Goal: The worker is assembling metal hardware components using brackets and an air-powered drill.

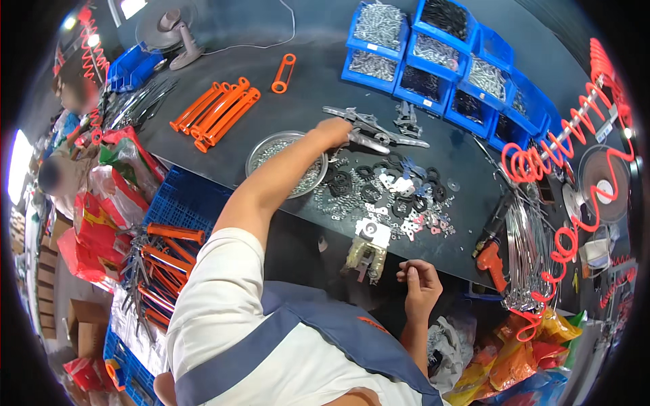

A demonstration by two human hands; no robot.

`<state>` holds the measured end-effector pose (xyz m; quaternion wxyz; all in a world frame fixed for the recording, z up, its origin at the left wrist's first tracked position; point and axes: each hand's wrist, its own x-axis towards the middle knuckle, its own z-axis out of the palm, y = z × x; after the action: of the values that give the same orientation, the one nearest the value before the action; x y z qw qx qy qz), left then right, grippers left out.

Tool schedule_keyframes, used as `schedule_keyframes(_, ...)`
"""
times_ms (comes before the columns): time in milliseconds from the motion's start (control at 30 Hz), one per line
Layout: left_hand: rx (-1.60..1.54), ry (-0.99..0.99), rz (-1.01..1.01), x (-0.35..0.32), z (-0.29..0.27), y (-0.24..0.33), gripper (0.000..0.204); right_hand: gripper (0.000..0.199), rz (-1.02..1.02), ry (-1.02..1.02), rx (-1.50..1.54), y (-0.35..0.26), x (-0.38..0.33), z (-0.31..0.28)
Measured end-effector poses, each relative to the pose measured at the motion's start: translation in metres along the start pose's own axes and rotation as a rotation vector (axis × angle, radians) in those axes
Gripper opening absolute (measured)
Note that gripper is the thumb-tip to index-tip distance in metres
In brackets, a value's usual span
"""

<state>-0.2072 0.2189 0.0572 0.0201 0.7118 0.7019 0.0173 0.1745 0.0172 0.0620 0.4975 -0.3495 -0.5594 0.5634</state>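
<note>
My left hand (334, 130) reaches across the bench onto a group of long grey metal parts (371, 128). Its fingers are mostly hidden, so I cannot tell whether they grip one. Under my left forearm stands a round metal bowl (257, 152) of small shiny hardware. My right hand (421, 279) hovers off the bench's front edge, fingers curled in; what they hold, if anything, does not show. Left of it, a white-topped fixture with yellowish sides (369, 247) sits at the edge. Between the hands lie black rings (369, 193), small white plates (399, 184) and loose nuts or washers (332, 203).
Orange tubular frames (220, 115) lie at the back left. Stacked blue bins (433, 88) of fasteners stand at the back right. An orange-handled power tool (491, 264) and thin metal rods (531, 250) are at right, below red coiled hoses (535, 159). A blue crate (186, 199) stands left.
</note>
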Motion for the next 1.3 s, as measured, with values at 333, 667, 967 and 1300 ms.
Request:
schedule_keyframes(333,-0.280,0.227,0.680,-0.149,-0.115,0.104,0.022,0.027,-0.830,0.133,-0.900,-0.069,0.023,0.003)
schedule_keyframes(667,-0.359,0.763,0.521,-0.233,-0.059,0.152,0.061,0.010,-0.170,-0.170,-0.567,-0.036,0.007,0.021)
schedule_keyframes(967,-1.089,0.214,-0.016,-0.244,-0.018,0.148,0.064,0.011,0.349,-0.399,0.056,-0.014,0.019,0.036)
schedule_keyframes(1300,-1.825,0.074,-0.113,-0.270,-0.003,0.123,0.057,0.015,-0.297,-0.160,-0.782,0.056,0.135,0.030)
